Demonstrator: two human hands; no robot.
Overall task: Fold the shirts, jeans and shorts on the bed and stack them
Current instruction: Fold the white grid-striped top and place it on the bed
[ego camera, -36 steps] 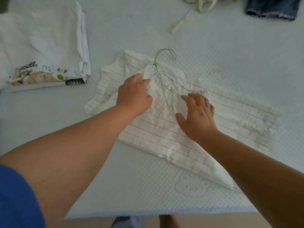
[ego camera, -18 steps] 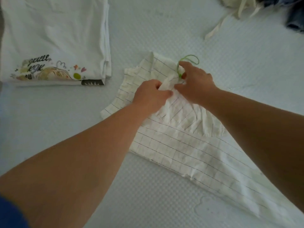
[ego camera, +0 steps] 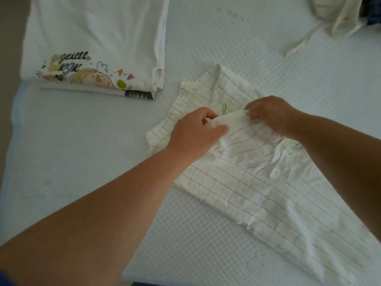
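Both hands now draw the checked shorts (ego camera: pixel 257 182) waistband toward frame bottom: left hand (ego camera: pixel 195 131) and right hand (ego camera: pixel 270 114) pinching it; next, lay the fold flat.

Bare forearms, blue sleeve (ego camera: pixel 5 279)

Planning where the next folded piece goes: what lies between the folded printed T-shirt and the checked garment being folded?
Only bare bed cover: the head view shows an open strip between the printed T-shirt and the checked garment.
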